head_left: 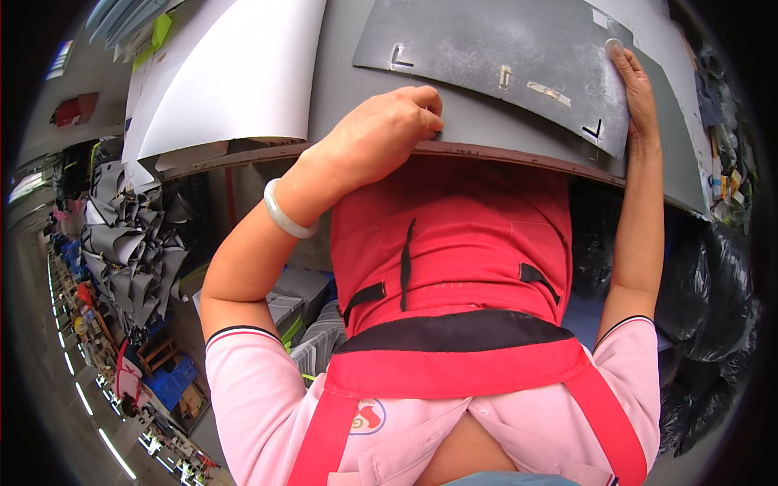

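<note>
A stiff dark grey sheet [494, 53] with chalky smudges, L-shaped cut marks and pieces of tape lies over a plain grey sheet [340, 97] on the table. At its right edge, my right hand [638, 91] grips the sheet, thumb on top and fingers along the side. My left hand [389, 130] is closed near the table's front edge, just below the dark sheet's near edge. Its fingertips are curled in a pinch over the plain grey sheet. Whatever they may hold is hidden.
White curled sheet material [235, 73] covers the table's left part. The table's brown front edge [502, 154] runs close to my red apron [454, 243]. Bundled grey pieces [134, 243] hang at the left. Black plastic bags [705, 292] are piled at the right.
</note>
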Tool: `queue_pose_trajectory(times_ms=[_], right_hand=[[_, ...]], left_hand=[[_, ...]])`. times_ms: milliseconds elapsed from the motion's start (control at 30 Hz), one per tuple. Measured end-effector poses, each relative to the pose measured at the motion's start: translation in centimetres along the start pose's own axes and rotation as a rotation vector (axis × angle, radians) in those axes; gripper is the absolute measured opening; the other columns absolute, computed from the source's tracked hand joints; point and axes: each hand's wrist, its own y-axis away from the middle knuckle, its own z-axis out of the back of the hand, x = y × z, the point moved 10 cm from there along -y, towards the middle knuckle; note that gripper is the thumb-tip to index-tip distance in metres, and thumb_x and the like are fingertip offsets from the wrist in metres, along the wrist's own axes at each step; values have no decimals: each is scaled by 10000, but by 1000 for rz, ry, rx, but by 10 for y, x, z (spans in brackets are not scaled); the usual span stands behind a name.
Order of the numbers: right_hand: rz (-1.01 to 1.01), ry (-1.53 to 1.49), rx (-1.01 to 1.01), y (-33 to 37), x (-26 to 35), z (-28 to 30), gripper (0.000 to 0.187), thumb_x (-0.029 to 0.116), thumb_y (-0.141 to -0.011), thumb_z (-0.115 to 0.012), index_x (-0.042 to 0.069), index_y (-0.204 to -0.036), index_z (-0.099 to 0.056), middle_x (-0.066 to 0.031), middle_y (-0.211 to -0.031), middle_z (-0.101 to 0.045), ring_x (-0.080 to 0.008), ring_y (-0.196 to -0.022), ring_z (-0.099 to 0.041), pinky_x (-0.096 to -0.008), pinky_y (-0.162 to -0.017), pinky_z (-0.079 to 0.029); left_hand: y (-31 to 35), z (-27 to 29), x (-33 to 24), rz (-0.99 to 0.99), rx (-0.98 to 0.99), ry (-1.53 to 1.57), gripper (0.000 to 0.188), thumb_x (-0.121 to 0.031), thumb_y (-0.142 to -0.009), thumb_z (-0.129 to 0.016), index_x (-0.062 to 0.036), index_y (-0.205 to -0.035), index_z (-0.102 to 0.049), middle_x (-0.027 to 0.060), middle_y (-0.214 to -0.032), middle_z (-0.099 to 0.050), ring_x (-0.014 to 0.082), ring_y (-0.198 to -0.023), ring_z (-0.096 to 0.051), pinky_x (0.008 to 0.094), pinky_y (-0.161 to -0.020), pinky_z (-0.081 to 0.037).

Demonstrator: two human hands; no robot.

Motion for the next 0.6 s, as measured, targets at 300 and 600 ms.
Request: queue_pose_trajectory(times_ms=[300,600], right_hand=[[-8,7,11,0,-1,0,212,242,-970,-705,66,-1083,-671,-12,-899,-705,-72,-721,-674,-207,-625,-563],[10,15,25,1,1,-2,220,251,-968,-706,65,-1079,-670,-14,-898,-705,-73,-728,-673,-207,-626,-563]], left_hand=[[6,5,0,-18,-87,34,166,-33,-839,-703,0,-1002,-705,106,-1089,-652,327,-960,-662,400,-829,-544],[11,-9,-11,-70,-38,-205,233,-14,-843,-651,-30,-1074,-674,88,-1097,-632,292,-1005,-629,376,-871,-534]])
